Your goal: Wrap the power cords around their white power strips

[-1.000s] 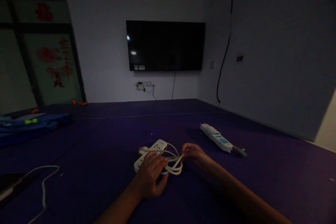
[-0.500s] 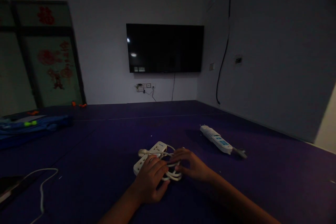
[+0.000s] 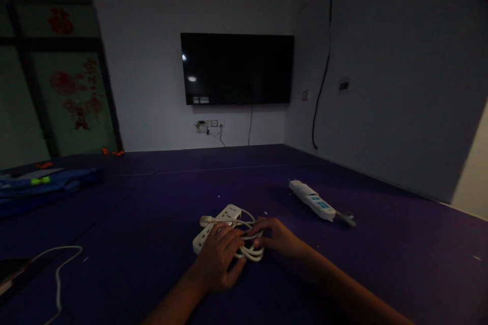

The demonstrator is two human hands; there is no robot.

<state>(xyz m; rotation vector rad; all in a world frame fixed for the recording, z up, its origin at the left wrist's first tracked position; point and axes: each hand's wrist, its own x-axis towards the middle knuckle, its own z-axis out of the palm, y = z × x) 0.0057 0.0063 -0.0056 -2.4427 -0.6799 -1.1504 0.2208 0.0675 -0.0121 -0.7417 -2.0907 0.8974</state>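
1. Covering the floor, a purple mat (image 3: 152,203) carries everything; a dark TV (image 3: 236,68) hangs on the far wall.
2. At the mat's left edge lies a blue bundle (image 3: 49,185), and a loose cable (image 3: 59,269) curls at the near left corner.
3. A second strip (image 3: 314,201) lies toward the right edge, well apart from both hands.
4. The white strip (image 3: 229,212) lies mid-mat, close to the person, its near end under the left fingers. It is probably light, rigid, smooth plastic, and is best taken across its long sides.
5. Its cord (image 3: 251,254) is gathered in loops that touch the strip's right side, between the two hands. It looks soft yet springy and likely to uncoil, so the sound hold is around the whole bunch where the loops cross.
6. The left hand (image 3: 219,259) rests palm down on the strip's near end and the coil, fingers bent. I cannot tell whether it grips or only presses.
7. The right hand (image 3: 276,236) meets the coil from the right, fingers closed on the loops.
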